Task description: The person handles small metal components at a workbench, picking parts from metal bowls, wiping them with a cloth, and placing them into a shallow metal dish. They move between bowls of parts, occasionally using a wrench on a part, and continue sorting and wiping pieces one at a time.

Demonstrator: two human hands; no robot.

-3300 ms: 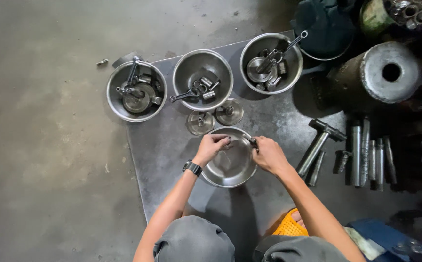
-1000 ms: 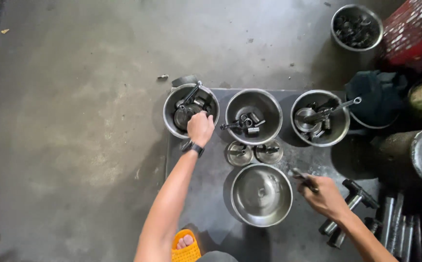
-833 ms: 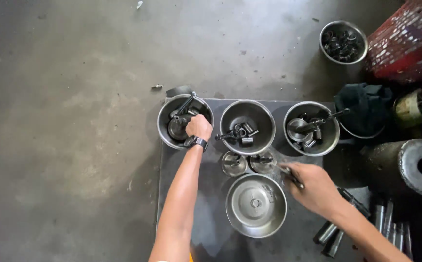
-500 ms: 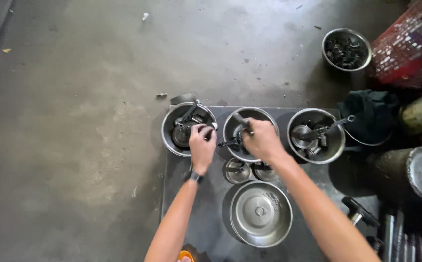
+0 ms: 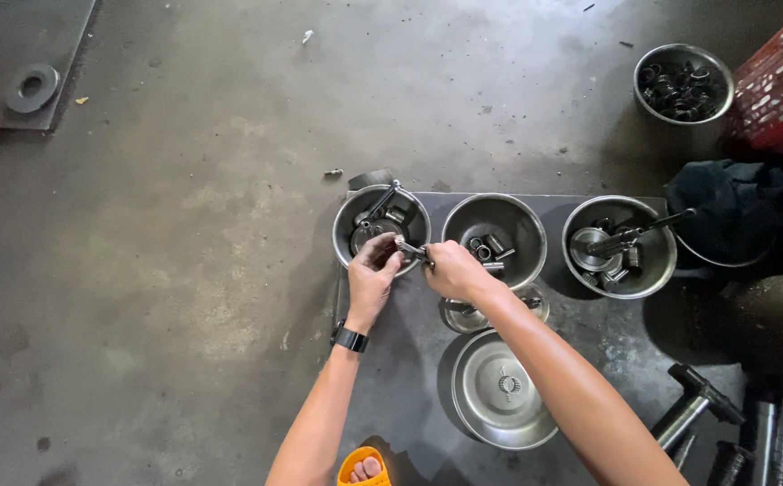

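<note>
Grip: a small metal rod (image 5: 412, 249) is pinched between both hands, left hand (image 5: 372, 271) at one end, right hand (image 5: 452, 270) at the other; fingers are closed on it.
Rod: held level, just above the gap between left bowl (image 5: 346, 225) and middle bowl (image 5: 531, 236); probably kept there so parts stay within reach.
Left bowl: filled with dark metal parts, a handle sticking up.
Middle bowl: a few short cylinders are seen at its bottom.
Right bowl (image 5: 657, 270): a cup and a long tool are seen inside.
Sheet (image 5: 409, 396): all three bowls are carried on it, plus an upturned lid (image 5: 499, 396) nearer the body.
Wrist: a dark watch (image 5: 349, 338) is worn on the left.
Edge: a hammer (image 5: 693, 407) is laid at the right.
</note>
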